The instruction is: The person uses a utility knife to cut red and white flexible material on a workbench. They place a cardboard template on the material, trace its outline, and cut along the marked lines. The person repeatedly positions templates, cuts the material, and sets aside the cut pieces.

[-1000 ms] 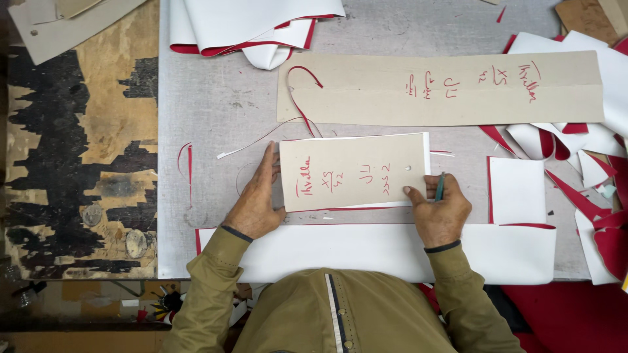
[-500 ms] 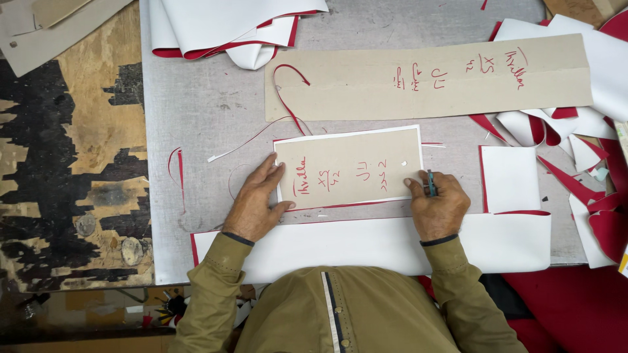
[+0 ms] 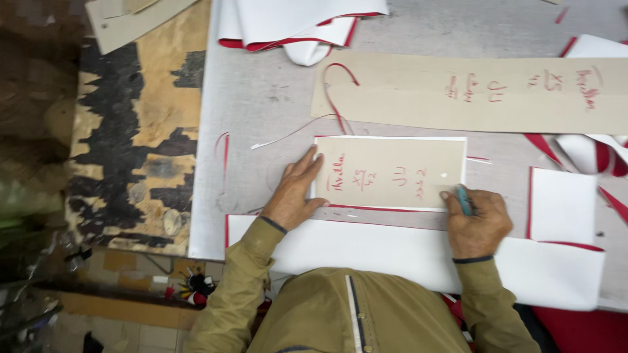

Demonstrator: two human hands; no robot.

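The grey worktop [image 3: 275,98] fills most of the view. A long beige card pattern [image 3: 471,91] lies across its far right part, with red handwriting on it. A wide white sheet [image 3: 366,252] lies along the near edge, just in front of the person. A folded pile of white and red material [image 3: 294,26] sits at the far edge. A small white square piece [image 3: 561,204] lies at the right. In the middle lies the small beige card pattern [image 3: 392,173], on top of a white piece with a red edge. The left hand [image 3: 293,193] lies flat, fingers spread open, and presses on the left end of this small pattern. The right hand [image 3: 476,219] is closed around a blue-green marking tool [image 3: 463,199], whose tip touches the lower right corner of the small pattern.
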